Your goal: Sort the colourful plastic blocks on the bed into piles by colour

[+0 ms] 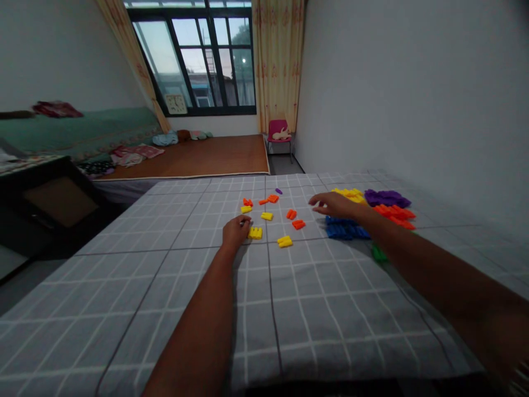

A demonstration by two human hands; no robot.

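resting my left hand (237, 231) mid-frame beside a yellow block (256, 233); fingers curled, can't tell if they grip anything. right hand (333, 204) loosely open, nothing visible in it, near the blue pile (344, 229) right of center. yellow block looks like light, stiff plastic, maybe slick; best pinched by opposite sides.

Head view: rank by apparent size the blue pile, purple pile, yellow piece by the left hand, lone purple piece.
1. Blue pile and purple pile: unranked; the right forearm partly hides the nearer blue one.
2. Yellow piece.
3. Lone purple piece.
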